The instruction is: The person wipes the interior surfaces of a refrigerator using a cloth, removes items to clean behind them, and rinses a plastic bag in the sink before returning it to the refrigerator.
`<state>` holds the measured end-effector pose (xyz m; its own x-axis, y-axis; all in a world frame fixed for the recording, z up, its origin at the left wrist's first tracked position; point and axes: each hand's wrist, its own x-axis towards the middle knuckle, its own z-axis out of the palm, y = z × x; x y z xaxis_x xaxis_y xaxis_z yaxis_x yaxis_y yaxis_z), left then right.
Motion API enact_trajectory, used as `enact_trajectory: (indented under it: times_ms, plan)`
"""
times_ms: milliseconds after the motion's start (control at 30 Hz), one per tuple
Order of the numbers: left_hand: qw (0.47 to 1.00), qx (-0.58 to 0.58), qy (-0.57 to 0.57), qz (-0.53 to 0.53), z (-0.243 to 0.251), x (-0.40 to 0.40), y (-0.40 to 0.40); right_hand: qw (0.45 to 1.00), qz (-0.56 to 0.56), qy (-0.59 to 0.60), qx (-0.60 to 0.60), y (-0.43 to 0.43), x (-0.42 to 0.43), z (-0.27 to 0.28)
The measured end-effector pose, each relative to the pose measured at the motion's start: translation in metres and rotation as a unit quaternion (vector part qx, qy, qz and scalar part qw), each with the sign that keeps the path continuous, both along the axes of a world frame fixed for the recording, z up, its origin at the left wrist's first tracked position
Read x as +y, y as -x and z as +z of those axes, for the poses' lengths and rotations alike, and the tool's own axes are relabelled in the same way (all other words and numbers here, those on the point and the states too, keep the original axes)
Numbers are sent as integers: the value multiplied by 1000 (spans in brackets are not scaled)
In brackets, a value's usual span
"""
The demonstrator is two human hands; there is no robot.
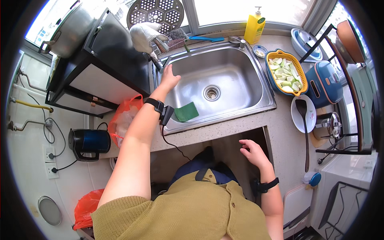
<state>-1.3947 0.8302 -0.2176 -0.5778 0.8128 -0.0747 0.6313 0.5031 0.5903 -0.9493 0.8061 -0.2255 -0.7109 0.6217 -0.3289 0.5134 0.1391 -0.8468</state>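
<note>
My left hand reaches over the left rim of a stainless steel sink. Its thumb is apart from the fingers, and the fingertips are at the dark faucet; whether they touch it is hard to tell. My right hand hangs in front of the counter edge with loosely bent fingers and nothing in it. A green scouring pad lies at the sink's near left corner. Near the basin's middle is the drain strainer. No running water is visible.
A yellow colander of cut pale green vegetable pieces stands right of the sink. Beyond it are a blue appliance and a white bowl with a black spatula. A yellow soap bottle stands behind; a red plastic bag sits left.
</note>
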Motion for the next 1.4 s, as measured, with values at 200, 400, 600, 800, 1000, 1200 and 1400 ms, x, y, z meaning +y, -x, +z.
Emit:
enact_trajectory:
  times_ms: [200, 400, 600, 800, 1000, 1200, 1400]
  plan:
    - [990, 61, -102, 74, -33, 32, 58, 998, 55, -24, 31, 76, 49, 30]
    - [902, -315, -265, 128, -29, 27, 14, 980, -5, 129, 154, 215, 94, 15]
    - [785, -547, -242, 164, -16, 36, 7, 842, -191, 423, 276, 333, 113, -6]
    - [736, -592, -180, 275, -16, 24, 17, 830, -189, 437, 292, 395, 113, -17]
    - [909, -336, -197, 148, -58, 38, 7, 880, -195, 373, 218, 381, 125, -23]
    - [952, -268, -145, -25, -70, 45, 11, 987, -9, 154, -35, 334, 160, -27]
    - [921, -348, -96, 146, -63, 24, 68, 990, 44, 67, -112, 298, 195, 25]
